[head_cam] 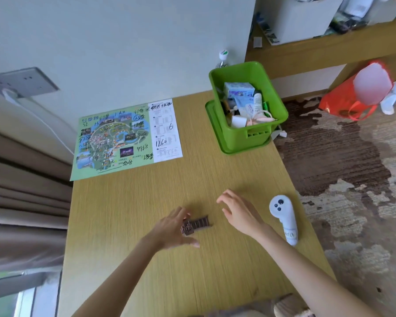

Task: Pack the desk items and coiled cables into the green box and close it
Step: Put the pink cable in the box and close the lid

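Observation:
The green box (256,136) stands open at the desk's far right, sitting on its green lid (209,110). It holds small cartons, a tube and coiled pink and white cables. Near the desk's front, a small brown ribbed item (196,225) lies under the fingertips of my left hand (174,229); the fingers touch it but do not clearly close around it. My right hand (238,211) hovers just to its right with fingers spread and nothing in it.
A white handheld controller (284,218) lies near the desk's right edge. A printed map sheet (126,138) lies at the back left. A wall socket (23,82) with a white cable is at the left. A red bag (352,97) sits on the carpet.

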